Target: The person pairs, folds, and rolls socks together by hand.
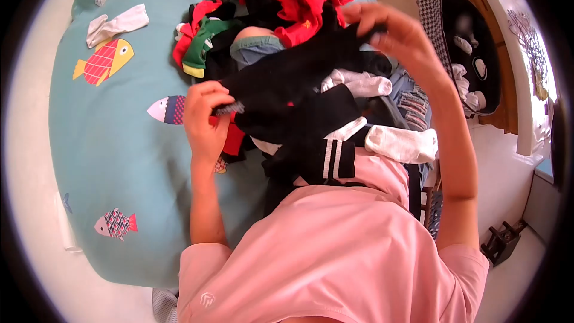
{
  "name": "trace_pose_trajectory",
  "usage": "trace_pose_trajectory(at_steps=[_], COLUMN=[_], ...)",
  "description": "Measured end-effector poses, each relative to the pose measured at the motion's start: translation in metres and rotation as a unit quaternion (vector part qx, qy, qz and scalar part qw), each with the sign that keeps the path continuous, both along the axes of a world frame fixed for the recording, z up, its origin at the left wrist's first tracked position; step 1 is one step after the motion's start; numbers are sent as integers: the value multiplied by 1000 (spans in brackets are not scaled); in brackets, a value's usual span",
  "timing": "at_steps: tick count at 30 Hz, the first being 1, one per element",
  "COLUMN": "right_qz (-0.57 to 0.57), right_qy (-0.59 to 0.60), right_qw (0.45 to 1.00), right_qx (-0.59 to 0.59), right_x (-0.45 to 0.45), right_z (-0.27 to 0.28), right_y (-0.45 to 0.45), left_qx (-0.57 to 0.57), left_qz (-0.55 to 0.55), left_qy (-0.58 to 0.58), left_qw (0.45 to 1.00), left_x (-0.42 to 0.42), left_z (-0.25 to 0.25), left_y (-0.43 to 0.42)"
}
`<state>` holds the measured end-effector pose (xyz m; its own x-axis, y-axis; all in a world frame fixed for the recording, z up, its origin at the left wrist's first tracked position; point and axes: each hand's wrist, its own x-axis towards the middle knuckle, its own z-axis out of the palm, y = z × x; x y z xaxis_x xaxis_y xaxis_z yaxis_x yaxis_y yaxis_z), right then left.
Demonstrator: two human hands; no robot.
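A long black sock is stretched between my two hands above my lap, slanting up to the right. My left hand pinches one end, where a small grey marking shows. My right hand is closed on the other end, slightly blurred. Beneath lie more black socks, one with two white stripes. A white sock rests across my lap, and a pale grey-pink sock lies just beyond it.
A heap of red and black clothes lies farther up the teal bed sheet, with a green garment at its left. One white sock lies apart. A black-lined basket with several socks stands on the right.
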<state>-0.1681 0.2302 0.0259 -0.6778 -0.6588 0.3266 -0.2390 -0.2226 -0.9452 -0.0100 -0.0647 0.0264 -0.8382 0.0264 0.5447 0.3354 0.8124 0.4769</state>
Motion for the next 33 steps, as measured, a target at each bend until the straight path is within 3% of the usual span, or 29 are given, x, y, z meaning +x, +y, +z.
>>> trace_pose_trajectory(at_steps=[2,4,5,8,10,11,15,18,21,24,27,28,32,33], right_qz=[14,33,65,32,-57,-104,-125,-106,-157,-185,-173,-163,-228,-203], right_qy=[125,101,93,-56,-166,-217,-141,-184,-149,-142,-135,-130,94,-26], right_qw=[977,947,937,964,959,949,944,926,943,946,943,941,955,971], right_qx=[174,302,330,256,221,201,272,310,252,223,250,266,166,122], right_x=[15,39,48,64,68,69,72,70,68,71,71,70,49,45], right_z=[-34,-81,-101,-127,-136,-139,-142,-147,-151,-142,-131,-130,-113,-92], right_y=[13,25,33,38,27,21,8,10,6,0,0,-1,-13,-18], left_qx=[-112,-164,-124,31,283,293,260,270,190,271,185,219,354,372], left_qz=[-51,-66,-77,19,156,169,198,193,133,105,153,140,111,110], left_qy=[-107,-224,-287,-223,-239,-267,-328,-315,-229,-266,-267,-248,-150,-134], left_qw=[987,958,947,974,916,902,886,889,946,919,933,933,917,912], left_x=[18,35,48,52,48,43,41,45,45,44,45,42,20,17], left_z=[-13,-36,-55,-64,-75,-77,-93,-91,-94,-88,-81,-73,-24,-13], left_y=[-8,0,-7,-12,-9,-8,-16,-19,-26,-22,-26,-21,0,-1])
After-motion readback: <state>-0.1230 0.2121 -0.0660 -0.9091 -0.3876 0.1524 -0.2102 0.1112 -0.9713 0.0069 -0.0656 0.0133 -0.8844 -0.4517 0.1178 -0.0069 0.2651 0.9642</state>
